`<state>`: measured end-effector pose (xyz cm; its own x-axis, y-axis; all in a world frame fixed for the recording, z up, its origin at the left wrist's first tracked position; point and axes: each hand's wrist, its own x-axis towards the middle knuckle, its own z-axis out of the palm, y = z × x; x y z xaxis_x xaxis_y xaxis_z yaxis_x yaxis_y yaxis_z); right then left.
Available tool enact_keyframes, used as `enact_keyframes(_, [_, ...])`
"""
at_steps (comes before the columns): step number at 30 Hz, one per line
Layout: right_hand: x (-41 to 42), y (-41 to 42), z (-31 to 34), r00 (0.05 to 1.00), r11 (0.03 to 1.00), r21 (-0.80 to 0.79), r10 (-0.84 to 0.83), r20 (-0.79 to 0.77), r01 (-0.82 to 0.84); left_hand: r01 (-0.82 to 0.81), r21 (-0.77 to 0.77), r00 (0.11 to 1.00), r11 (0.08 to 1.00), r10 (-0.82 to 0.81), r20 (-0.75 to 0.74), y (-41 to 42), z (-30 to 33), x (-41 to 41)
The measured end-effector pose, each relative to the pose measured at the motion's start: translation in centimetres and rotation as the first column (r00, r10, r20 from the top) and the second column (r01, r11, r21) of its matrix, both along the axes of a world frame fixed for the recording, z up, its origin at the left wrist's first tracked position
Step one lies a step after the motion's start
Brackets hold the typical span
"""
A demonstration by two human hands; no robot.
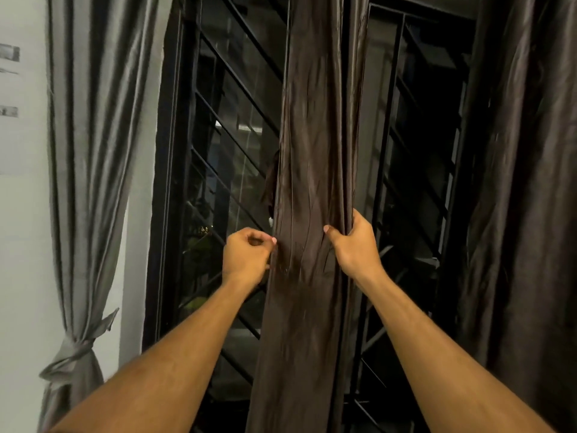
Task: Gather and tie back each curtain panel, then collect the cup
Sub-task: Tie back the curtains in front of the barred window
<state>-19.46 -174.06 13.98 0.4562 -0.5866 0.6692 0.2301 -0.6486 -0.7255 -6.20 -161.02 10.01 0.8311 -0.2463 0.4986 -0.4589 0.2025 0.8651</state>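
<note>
A dark brown curtain panel (312,170) hangs bunched in the middle of the window. My left hand (246,256) pinches its left edge with curled fingers. My right hand (352,242) grips the panel's right side, thumb in front and fingers wrapped behind the folds. A grey curtain panel (93,151) at the left is gathered and tied low down with a grey tie-back (76,346). Another dark brown panel (524,182) hangs loose at the right. No cup is in view.
Behind the curtains stands a black window frame with a diagonal metal grille (224,170); it is dark outside. A white wall (22,214) with small fittings runs along the left.
</note>
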Motion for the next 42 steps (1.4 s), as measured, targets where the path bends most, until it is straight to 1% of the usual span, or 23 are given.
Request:
enact_keyframes(1, [0.0, -0.1, -0.1, 1.0, 1.0, 0.009, 0.002, 0.009, -0.002, -0.084, 0.004, 0.996, 0.996, 0.084, 0.024, -0.3, 0.1, 0.2])
enact_keyframes(2, [0.1, -0.2, -0.3, 1.0, 1.0, 0.012, -0.002, 0.014, 0.002, -0.129, -0.003, 0.991, 0.992, 0.129, 0.038, -0.6, 0.2, 0.4])
enact_keyframes(3, [0.3, -0.3, -0.3, 1.0, 1.0, 0.01, -0.014, 0.018, 0.014, -0.12, -0.011, 0.992, 0.993, 0.12, 0.041, -0.9, 0.3, 0.6])
enact_keyframes(6, [0.7, -0.4, -0.6, 0.997, 0.998, -0.004, -0.058, 0.043, 0.058, 0.046, -0.04, 0.999, 0.998, -0.045, 0.014, -1.5, 0.3, 0.9])
enact_keyframes(7, [0.7, -0.3, -0.8, 0.996, 0.997, -0.029, -0.068, 0.066, 0.07, 0.067, -0.036, 0.997, 0.997, -0.066, 0.035, -1.7, 0.2, 0.9])
enact_keyframes(9, [0.6, 0.1, -1.4, 0.991, 0.983, -0.151, -0.096, 0.091, 0.109, -0.003, 0.001, 0.987, 1.0, 0.002, 0.161, -2.0, 0.1, 0.7])
enact_keyframes(10, [0.6, 0.4, -1.8, 0.986, 0.957, -0.245, -0.137, 0.09, 0.155, -0.056, 0.003, 0.971, 0.998, 0.054, 0.233, -2.0, 0.1, 0.4])
enact_keyframes(11, [0.7, 0.7, -2.2, 0.978, 0.918, -0.338, -0.187, 0.095, 0.208, -0.074, -0.016, 0.956, 0.997, 0.076, 0.282, -2.0, 0.1, 0.0])
enact_keyframes(12, [0.8, 1.0, -2.5, 0.967, 0.876, -0.41, -0.233, 0.106, 0.256, -0.037, -0.046, 0.951, 0.998, 0.049, 0.305, -2.0, 0.1, -0.3])
enact_keyframes(13, [1.0, 1.3, -2.8, 0.959, 0.847, -0.452, -0.261, 0.108, 0.282, 0.06, -0.079, 0.952, 0.995, -0.033, 0.303, -1.9, 0.2, -0.8])
enact_keyframes(14, [1.1, 1.6, -2.8, 0.958, 0.838, -0.467, -0.269, 0.1, 0.284, 0.173, -0.104, 0.95, 0.979, -0.138, 0.28, -1.8, 0.5, -1.4])
enact_keyframes(15, [1.2, 1.9, -2.8, 0.963, 0.844, -0.465, -0.257, 0.086, 0.267, 0.266, -0.131, 0.941, 0.955, -0.228, 0.25, -1.7, 0.8, -2.0])
enact_keyframes(17, [1.3, 2.5, -2.6, 0.981, 0.868, -0.458, -0.177, 0.078, 0.193, 0.35, -0.182, 0.925, 0.919, -0.308, 0.223, -1.7, 1.5, -2.6])
enact_keyframes(20, [1.1, 2.6, -2.5, 0.996, 0.904, -0.423, -0.036, 0.085, 0.068, 0.323, -0.162, 0.924, 0.932, -0.275, 0.265, -1.6, 1.9, -2.2])
enact_keyframes(22, [1.0, 2.4, -2.8, 0.997, 0.929, -0.369, -0.001, 0.083, 0.032, 0.318, -0.142, 0.922, 0.937, -0.271, 0.275, -1.5, 1.6, -1.6])
enact_keyframes(25, [1.0, 2.0, -3.0, 0.997, 0.949, -0.311, -0.021, 0.078, 0.044, 0.353, -0.118, 0.923, 0.928, -0.324, 0.209, -1.1, 1.4, -1.5])
enact_keyframes(28, [1.2, 2.3, -2.9, 0.996, 0.976, -0.217, 0.033, 0.086, -0.014, 0.406, -0.095, 0.908, 0.909, -0.39, 0.153, -0.8, 1.5, -2.0])
enact_keyframes(30, [1.3, 2.8, -2.4, 0.995, 0.986, -0.16, 0.053, 0.084, -0.039, 0.408, -0.095, 0.909, 0.908, -0.394, 0.134, -0.8, 1.8, -2.0])
enact_keyframes(31, [1.4, 2.9, -2.1, 0.997, 0.986, -0.168, 0.03, 0.077, -0.017, 0.396, -0.099, 0.915, 0.913, -0.382, 0.131, -0.8, 2.1, -2.0])
enact_keyframes(34, [1.8, 3.0, -1.4, 0.994, 0.956, -0.275, -0.1, 0.041, 0.107, 0.361, -0.124, 0.927, 0.924, -0.341, 0.158, -0.7, 3.2, -1.9])
enact_keyframes(36, [2.1, 3.2, -1.2, 0.988, 0.941, -0.302, -0.15, 0.028, 0.151, 0.337, -0.139, 0.934, 0.931, -0.312, 0.174, -0.6, 3.8, -1.7])
enact_keyframes(40, [2.6, 3.4, -1.4, 0.984, 0.955, -0.237, -0.167, 0.064, 0.177, 0.167, -0.169, 0.974, 0.971, -0.136, 0.179, -0.3, 3.9, -1.0])
enact_keyframes(42, [2.7, 3.6, -1.6, 0.979, 0.947, -0.251, -0.189, 0.075, 0.203, 0.065, -0.177, 0.971, 0.982, -0.022, 0.237, 0.1, 3.6, -0.9])
